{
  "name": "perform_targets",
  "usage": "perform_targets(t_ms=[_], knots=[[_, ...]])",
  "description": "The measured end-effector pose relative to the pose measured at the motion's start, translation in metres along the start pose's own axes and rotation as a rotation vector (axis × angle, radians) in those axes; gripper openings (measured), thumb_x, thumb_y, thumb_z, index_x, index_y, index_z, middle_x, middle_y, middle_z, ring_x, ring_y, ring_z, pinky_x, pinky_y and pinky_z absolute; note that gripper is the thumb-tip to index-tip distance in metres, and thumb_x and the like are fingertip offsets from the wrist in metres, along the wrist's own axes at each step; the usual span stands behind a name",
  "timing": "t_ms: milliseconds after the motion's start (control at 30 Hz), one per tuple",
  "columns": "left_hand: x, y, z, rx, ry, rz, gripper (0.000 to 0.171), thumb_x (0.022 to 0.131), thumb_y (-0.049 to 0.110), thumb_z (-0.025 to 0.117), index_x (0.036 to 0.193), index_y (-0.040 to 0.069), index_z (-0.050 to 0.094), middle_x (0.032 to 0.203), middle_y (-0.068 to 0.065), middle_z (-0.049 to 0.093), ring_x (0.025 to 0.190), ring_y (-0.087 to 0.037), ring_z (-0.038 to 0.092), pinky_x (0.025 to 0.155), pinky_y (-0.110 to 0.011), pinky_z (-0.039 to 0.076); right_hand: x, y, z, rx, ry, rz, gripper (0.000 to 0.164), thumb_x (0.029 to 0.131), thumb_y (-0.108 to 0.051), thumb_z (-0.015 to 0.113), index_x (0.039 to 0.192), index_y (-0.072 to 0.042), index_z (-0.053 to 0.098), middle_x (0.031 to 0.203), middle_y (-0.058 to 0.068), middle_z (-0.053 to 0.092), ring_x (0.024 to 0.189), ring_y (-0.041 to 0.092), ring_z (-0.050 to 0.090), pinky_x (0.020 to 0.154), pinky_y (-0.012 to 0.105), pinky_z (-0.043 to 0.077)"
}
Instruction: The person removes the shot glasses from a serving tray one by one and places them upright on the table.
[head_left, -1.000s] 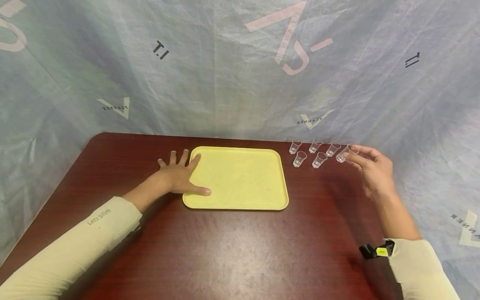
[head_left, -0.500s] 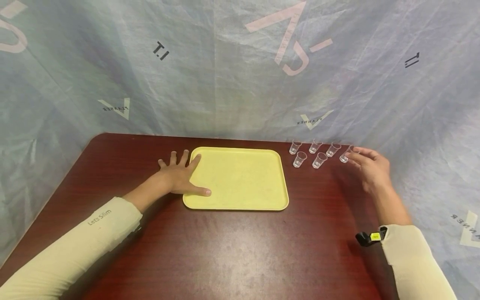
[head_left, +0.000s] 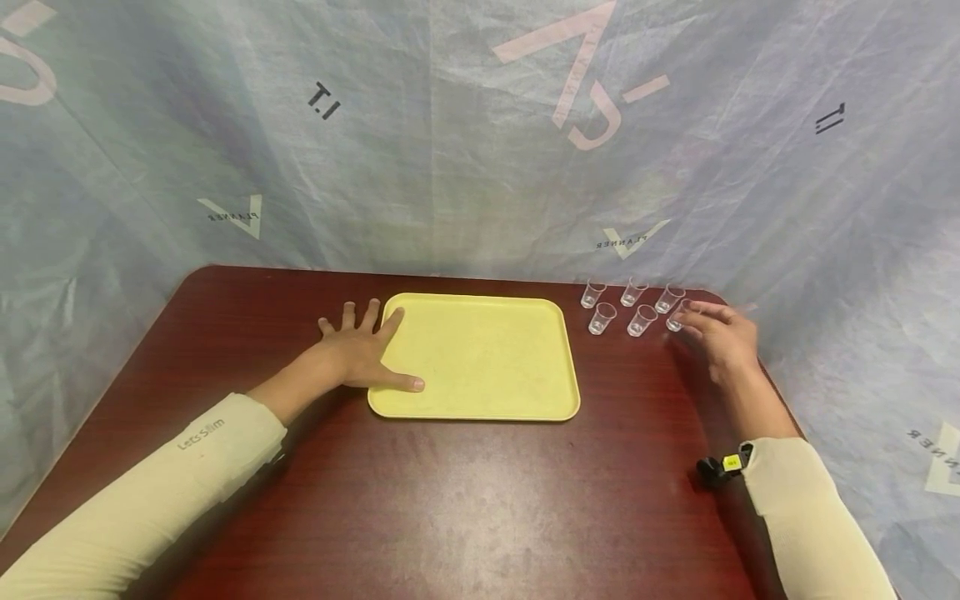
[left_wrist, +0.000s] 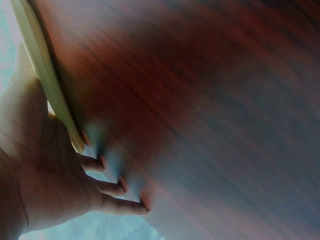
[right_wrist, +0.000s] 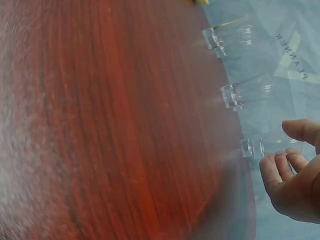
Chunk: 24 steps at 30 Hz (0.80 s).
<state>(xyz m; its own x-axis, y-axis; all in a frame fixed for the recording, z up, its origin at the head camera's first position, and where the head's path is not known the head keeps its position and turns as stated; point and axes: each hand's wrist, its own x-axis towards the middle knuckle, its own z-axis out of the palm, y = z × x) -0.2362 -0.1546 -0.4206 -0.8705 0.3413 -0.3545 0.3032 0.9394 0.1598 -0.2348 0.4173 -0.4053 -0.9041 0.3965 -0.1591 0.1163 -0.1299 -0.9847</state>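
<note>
A yellow tray [head_left: 487, 358] lies flat on the dark red table. My left hand [head_left: 352, 354] rests across its left edge with fingers spread, the thumb over the tray and some fingertips on the tabletop beyond. In the left wrist view, the tray's edge [left_wrist: 47, 75] crosses the left hand [left_wrist: 47, 170]. At the far right, my right hand [head_left: 727, 337] holds a clear shot glass [head_left: 675, 320] near its rim, between thumb and fingers. The right wrist view shows that shot glass [right_wrist: 248, 148] upright, its upper part between the right hand's fingers [right_wrist: 272, 175] and thumb.
Several more clear shot glasses stand between the tray and the right hand: a back row including one glass [head_left: 669, 298], and a front row with another glass [head_left: 641, 321]. A grey printed cloth [head_left: 450, 167] hangs behind and beside the table [head_left: 465, 508].
My right hand has shifted left and slightly nearer with the shot glass, which now lines up with the front row. The left hand and the tray have stayed put.
</note>
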Motion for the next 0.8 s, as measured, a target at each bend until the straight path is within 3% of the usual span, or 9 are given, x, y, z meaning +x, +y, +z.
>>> perform_targets(t_ms=[300, 800], knots=[[0.000, -0.001, 0.000, -0.003, -0.004, -0.005, 0.148, 0.080, 0.107, 0.057, 0.184, 0.023, -0.005, 0.187, -0.032, -0.009, 0.167, -0.073, -0.004, 0.119, -0.100, 0.007, 0.002, 0.007, -0.001, -0.040, 0.019, 0.020, 0.022, 0.095, 0.003, 0.087, 0.113, -0.009, 0.078, 0.094, -0.011, 0.079, 0.078, 0.001, 0.079, 0.081, 0.018, 0.066], [-0.001, -0.001, 0.000, -0.002, -0.005, -0.003, 0.147, 0.080, 0.107, 0.057, 0.184, 0.022, -0.005, 0.187, -0.033, -0.009, 0.167, -0.073, -0.004, 0.120, -0.099, 0.008, 0.002, 0.013, -0.006, -0.036, 0.004, 0.026, 0.027, 0.095, 0.005, 0.086, 0.115, -0.010, 0.078, 0.099, -0.013, 0.081, 0.086, -0.003, 0.080, 0.087, 0.017, 0.065]])
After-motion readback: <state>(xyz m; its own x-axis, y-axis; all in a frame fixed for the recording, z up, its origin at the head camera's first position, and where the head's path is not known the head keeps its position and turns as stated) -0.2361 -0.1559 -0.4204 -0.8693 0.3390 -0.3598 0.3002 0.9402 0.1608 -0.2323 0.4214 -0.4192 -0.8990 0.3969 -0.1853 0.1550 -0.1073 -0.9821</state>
